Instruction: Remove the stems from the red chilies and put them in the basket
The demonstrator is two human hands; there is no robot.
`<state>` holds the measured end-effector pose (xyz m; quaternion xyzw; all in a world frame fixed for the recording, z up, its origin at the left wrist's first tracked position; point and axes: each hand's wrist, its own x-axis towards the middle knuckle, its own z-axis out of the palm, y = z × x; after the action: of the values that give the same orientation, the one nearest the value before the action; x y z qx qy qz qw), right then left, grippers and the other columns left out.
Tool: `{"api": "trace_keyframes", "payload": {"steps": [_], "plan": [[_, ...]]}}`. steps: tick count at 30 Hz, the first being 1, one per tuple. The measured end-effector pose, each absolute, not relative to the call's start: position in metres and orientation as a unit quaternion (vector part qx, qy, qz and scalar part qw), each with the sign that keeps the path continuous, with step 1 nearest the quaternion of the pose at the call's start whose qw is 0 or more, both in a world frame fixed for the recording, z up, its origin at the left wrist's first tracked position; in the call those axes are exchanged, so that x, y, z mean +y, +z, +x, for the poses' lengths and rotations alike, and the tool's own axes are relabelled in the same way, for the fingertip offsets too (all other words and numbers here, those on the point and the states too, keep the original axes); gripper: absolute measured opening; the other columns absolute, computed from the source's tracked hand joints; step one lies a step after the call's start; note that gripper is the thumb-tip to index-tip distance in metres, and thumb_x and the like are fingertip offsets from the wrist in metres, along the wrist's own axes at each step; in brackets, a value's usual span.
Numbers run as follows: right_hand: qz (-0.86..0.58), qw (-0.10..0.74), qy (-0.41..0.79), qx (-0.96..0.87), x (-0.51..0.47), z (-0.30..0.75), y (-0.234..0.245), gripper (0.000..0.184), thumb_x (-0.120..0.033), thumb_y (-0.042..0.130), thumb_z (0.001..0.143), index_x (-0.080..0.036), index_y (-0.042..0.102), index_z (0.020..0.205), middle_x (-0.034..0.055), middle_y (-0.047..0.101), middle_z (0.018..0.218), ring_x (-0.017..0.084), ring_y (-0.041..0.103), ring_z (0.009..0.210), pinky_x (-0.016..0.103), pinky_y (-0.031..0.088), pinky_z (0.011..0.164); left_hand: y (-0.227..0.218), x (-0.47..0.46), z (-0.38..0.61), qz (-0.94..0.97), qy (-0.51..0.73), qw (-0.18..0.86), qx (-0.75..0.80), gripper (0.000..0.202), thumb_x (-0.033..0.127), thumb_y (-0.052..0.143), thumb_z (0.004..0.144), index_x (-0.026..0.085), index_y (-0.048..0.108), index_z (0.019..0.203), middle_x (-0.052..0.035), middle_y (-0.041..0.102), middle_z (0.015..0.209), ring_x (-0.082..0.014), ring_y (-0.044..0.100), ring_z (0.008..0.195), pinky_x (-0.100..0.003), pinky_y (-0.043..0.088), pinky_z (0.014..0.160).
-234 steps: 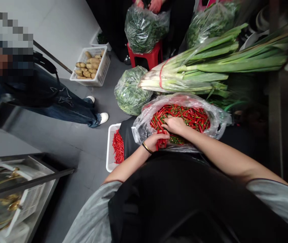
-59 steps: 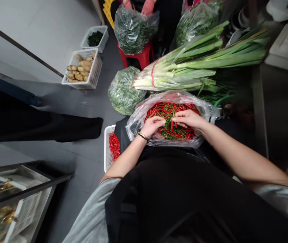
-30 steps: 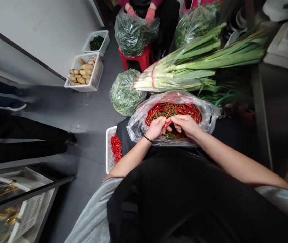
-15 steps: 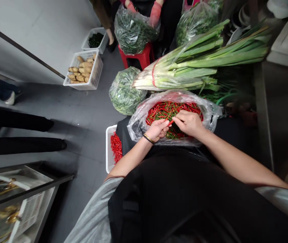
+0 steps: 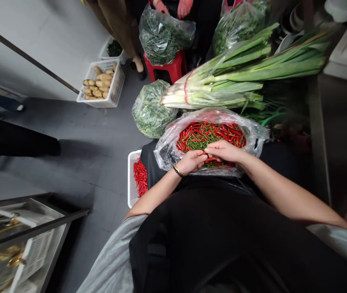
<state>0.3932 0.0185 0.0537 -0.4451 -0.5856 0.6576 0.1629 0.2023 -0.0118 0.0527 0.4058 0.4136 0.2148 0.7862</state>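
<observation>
A clear plastic bag [image 5: 165,152] lies open across my lap, full of red chili peppers [image 5: 227,130] and green stems [image 5: 198,142]. Over its near side my two hands meet. Wearing a bracelet, my left hand [image 5: 192,161] is closed on red chili peppers at its fingertips. Thumb and fingers of my right hand [image 5: 226,150] pinch a chili pepper close to the left fingertips; its far end is hidden. By my left thigh, a white basket [image 5: 130,183] holds red chilies without visible stems.
Bundled leeks [image 5: 204,85] lie beyond the bag, beside bagged greens [image 5: 153,108]. A red stool [image 5: 173,69] supports another bag, behind which are a co-worker's pink-gloved hands [image 5: 185,8]. A potato crate [image 5: 114,91] and metal rack [image 5: 60,219] stand left.
My right hand has flattened and come lower against the left fingertips. The co-worker's gloved hands have lifted away from their bag. People at the left and top have shifted their legs.
</observation>
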Motion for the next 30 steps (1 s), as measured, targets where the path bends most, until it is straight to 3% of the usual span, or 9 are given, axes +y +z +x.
{"api": "trace_keyframes", "payload": {"steps": [4, 6, 9, 12, 16, 20, 24, 27, 30], "plan": [[-0.389, 0.121, 0.755, -0.514, -0.002, 0.383, 0.046, 0.043, -0.056, 0.052, 0.08, -0.018, 0.052, 0.06, -0.0071, 0.035, 0.038, 0.008, 0.031, 0.034, 0.023, 0.026, 0.039, 0.057, -0.024, 0.189, 0.496, 0.144, 0.767, 0.38, 0.041, 0.054, 0.06, 0.078, 0.014, 0.053, 0.08, 0.0068, 0.043, 0.054, -0.0022, 0.033, 0.038, -0.016, 0.023, 0.035], [-0.382, 0.113, 0.736, -0.548, -0.014, 0.378, 0.045, 0.045, -0.055, 0.045, 0.083, -0.019, 0.047, 0.055, -0.0057, 0.035, 0.04, 0.008, 0.031, 0.036, 0.024, 0.027, 0.04, 0.056, -0.029, 0.186, 0.521, 0.103, 0.769, 0.356, 0.04, 0.053, 0.059, 0.079, 0.014, 0.054, 0.079, 0.0056, 0.045, 0.056, -0.0028, 0.036, 0.04, -0.016, 0.025, 0.036], [-0.435, 0.112, 0.535, -0.715, -0.024, 0.375, 0.051, 0.045, -0.048, 0.038, 0.089, -0.018, 0.052, 0.058, 0.0029, 0.053, 0.054, 0.013, 0.049, 0.05, 0.026, 0.034, 0.051, 0.051, -0.035, 0.189, 0.466, 0.1, 0.799, 0.368, 0.039, 0.053, 0.059, 0.078, 0.015, 0.053, 0.079, 0.0067, 0.043, 0.053, -0.0027, 0.032, 0.036, -0.016, 0.021, 0.033], [-0.522, 0.066, 0.252, -0.812, -0.015, 0.374, 0.059, 0.044, -0.039, 0.031, 0.094, -0.014, 0.063, 0.078, 0.0125, 0.066, 0.08, 0.021, 0.062, 0.076, 0.028, 0.038, 0.063, 0.049, -0.035, 0.19, 0.344, 0.142, 0.841, 0.393, 0.038, 0.052, 0.061, 0.077, 0.016, 0.051, 0.083, 0.0091, 0.037, 0.049, -0.0021, 0.024, 0.033, -0.015, 0.015, 0.031], [-0.573, -0.059, 0.138, -0.806, 0.021, 0.361, 0.059, 0.047, -0.042, 0.029, 0.096, -0.011, 0.063, 0.104, 0.0169, 0.069, 0.098, 0.025, 0.065, 0.082, 0.031, 0.041, 0.066, 0.058, -0.029, 0.168, 0.302, 0.178, 0.882, 0.316, 0.036, 0.046, 0.067, 0.075, 0.014, 0.053, 0.082, 0.0088, 0.036, 0.048, -0.0019, 0.024, 0.033, -0.014, 0.016, 0.03], [-0.514, -0.112, 0.194, -0.828, 0.051, 0.323, 0.046, 0.047, -0.051, 0.039, 0.092, -0.015, 0.066, 0.102, 0.0165, 0.068, 0.106, 0.027, 0.065, 0.093, 0.033, 0.045, 0.072, 0.065, -0.027, 0.14, 0.312, 0.222, 0.89, 0.249, 0.039, 0.048, 0.068, 0.073, 0.011, 0.059, 0.08, 0.0052, 0.041, 0.044, -0.0048, 0.031, 0.03, -0.017, 0.025, 0.028], [-0.488, -0.139, 0.272, -0.818, 0.066, 0.314, 0.034, 0.022, -0.036, 0.06, 0.081, -0.016, 0.069, 0.083, 0.0127, 0.071, 0.093, 0.024, 0.066, 0.087, 0.03, 0.045, 0.068, 0.058, -0.04, 0.138, 0.282, 0.194, 0.913, 0.221, 0.046, 0.05, 0.075, 0.062, 0.01, 0.06, 0.08, -0.0021, 0.055, 0.054, -0.004, 0.033, 0.03, -0.017, 0.021, 0.027], [-0.478, -0.034, 0.448, -0.755, 0.069, 0.347, 0.037, 0.018, -0.036, 0.065, 0.077, -0.018, 0.065, 0.075, 0.0019, 0.068, 0.071, 0.014, 0.062, 0.064, 0.025, 0.044, 0.059, 0.049, -0.046, 0.148, 0.279, 0.198, 0.912, 0.225, 0.047, 0.047, 0.079, 0.057, 0.01, 0.059, 0.078, -0.0031, 0.057, 0.058, -0.0031, 0.034, 0.032, -0.017, 0.017, 0.028], [-0.473, 0.095, 0.611, -0.628, 0.063, 0.383, 0.05, 0.027, -0.043, 0.068, 0.073, -0.017, 0.062, 0.076, -0.0013, 0.061, 0.057, 0.01, 0.054, 0.05, 0.022, 0.041, 0.049, 0.045, -0.037, 0.16, 0.272, 0.276, 0.884, 0.262, 0.049, 0.05, 0.077, 0.058, 0.013, 0.058, 0.083, -0.0016, 0.056, 0.062, -0.0043, 0.039, 0.038, -0.017, 0.018, 0.032]]}}
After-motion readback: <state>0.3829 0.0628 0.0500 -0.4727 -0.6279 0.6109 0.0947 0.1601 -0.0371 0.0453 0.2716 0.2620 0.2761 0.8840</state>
